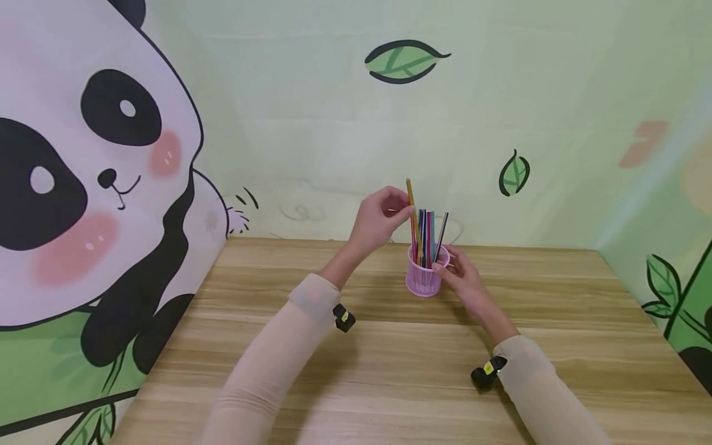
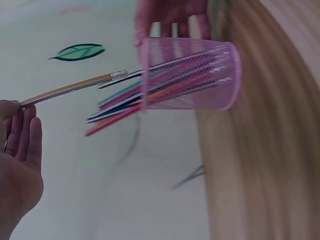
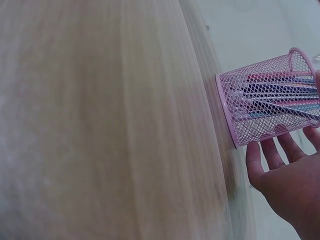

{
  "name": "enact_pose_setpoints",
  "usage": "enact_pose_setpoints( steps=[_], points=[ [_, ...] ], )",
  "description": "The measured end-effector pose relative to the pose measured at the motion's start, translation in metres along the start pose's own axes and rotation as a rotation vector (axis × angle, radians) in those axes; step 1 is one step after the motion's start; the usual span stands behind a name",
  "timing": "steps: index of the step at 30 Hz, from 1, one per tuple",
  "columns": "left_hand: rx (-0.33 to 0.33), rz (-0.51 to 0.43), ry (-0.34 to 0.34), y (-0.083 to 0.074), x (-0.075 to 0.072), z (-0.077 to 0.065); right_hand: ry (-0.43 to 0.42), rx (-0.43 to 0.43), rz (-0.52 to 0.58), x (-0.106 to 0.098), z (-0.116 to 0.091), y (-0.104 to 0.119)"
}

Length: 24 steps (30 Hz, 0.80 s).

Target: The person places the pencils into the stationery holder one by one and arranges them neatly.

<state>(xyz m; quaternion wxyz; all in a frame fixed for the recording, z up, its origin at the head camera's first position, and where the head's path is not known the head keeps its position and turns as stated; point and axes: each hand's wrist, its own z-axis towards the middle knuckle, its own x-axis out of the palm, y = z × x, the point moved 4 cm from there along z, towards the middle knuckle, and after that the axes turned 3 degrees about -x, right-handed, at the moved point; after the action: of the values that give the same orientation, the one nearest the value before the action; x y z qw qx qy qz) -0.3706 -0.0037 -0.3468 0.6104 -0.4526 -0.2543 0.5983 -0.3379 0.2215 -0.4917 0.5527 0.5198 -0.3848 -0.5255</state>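
My left hand pinches a yellow pencil near its upper end. In the left wrist view the pencil's metal-banded eraser end points down toward the mouth of a pink mesh pencil cup, just outside its rim. Several pencils in red, blue, teal and dark striped colours lean inside the cup, which stands upright on the table. With my right hand I hold the cup from its right side, thumb at the rim and fingers along the mesh wall.
The cup stands near the back edge of the wood-grain table. Right behind it rises a pale green wall printed with leaves and a large panda at the left. Each sleeve carries a small black wrist camera.
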Motion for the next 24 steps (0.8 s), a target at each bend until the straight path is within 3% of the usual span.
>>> enact_pose_setpoints(
  steps=[5, 9, 13, 24],
  points=[
    [-0.088, 0.043, -0.029, 0.035, 0.013, -0.006, -0.003, -0.001, -0.011, 0.000, 0.001, 0.002],
    [-0.147, 0.082, -0.052, 0.053, 0.021, -0.011, -0.001, -0.005, -0.009, 0.001, 0.000, 0.004],
    [-0.165, 0.089, -0.070, 0.063, 0.026, -0.012, 0.007, -0.013, -0.003, 0.001, 0.000, 0.003],
    [-0.197, 0.128, -0.007, 0.073, 0.044, -0.014, 0.001, -0.033, 0.013, -0.001, 0.000, 0.000]
  ],
)
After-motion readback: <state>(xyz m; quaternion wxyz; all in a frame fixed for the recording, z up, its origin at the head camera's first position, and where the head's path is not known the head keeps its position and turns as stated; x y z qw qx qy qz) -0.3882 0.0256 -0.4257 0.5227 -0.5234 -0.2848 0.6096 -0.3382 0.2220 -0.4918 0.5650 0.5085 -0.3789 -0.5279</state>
